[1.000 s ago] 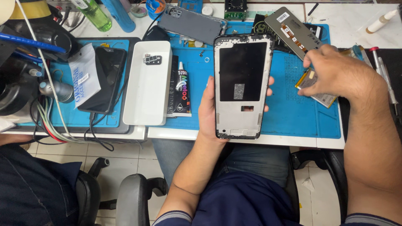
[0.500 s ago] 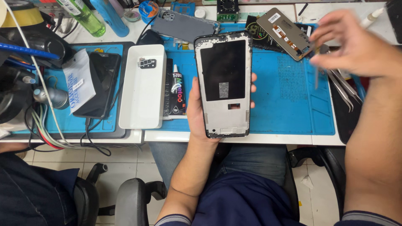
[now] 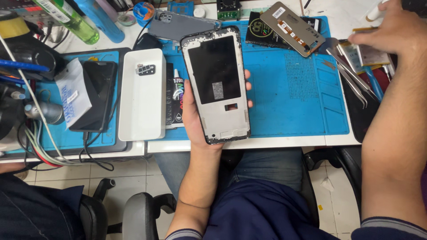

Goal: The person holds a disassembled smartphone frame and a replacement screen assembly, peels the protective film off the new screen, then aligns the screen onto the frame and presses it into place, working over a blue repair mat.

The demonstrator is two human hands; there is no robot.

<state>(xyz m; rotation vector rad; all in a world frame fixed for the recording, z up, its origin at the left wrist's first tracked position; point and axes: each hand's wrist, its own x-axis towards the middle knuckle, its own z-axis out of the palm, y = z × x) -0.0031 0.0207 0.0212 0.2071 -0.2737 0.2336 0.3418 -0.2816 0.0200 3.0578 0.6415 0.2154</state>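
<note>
My left hand [image 3: 194,119] grips a bare phone frame [image 3: 218,84] from behind, tilted slightly, its black inner plate facing up over the blue work mat [image 3: 298,98]. My right hand [image 3: 395,30] reaches to the far right of the desk with fingers spread flat over a small yellow-edged flat part [image 3: 367,53], touching it; whether it is pinched is not visible. Metal tweezers [image 3: 351,75] lie just left of that hand. A detached screen panel [image 3: 291,29] with an orange flex cable lies beyond the mat's far edge.
A white rectangular tray [image 3: 142,100] with a small camera piece, a glue tube [image 3: 178,95], a black phone [image 3: 95,93] and a grey back cover [image 3: 180,24] sit left. Green [image 3: 66,18] and blue [image 3: 100,20] bottles stand behind. Another person's dark clothing [image 3: 31,209] shows lower left.
My right hand has moved from the mat's right side out to the far right edge of the desk. The left hand keeps the frame in about the same place.
</note>
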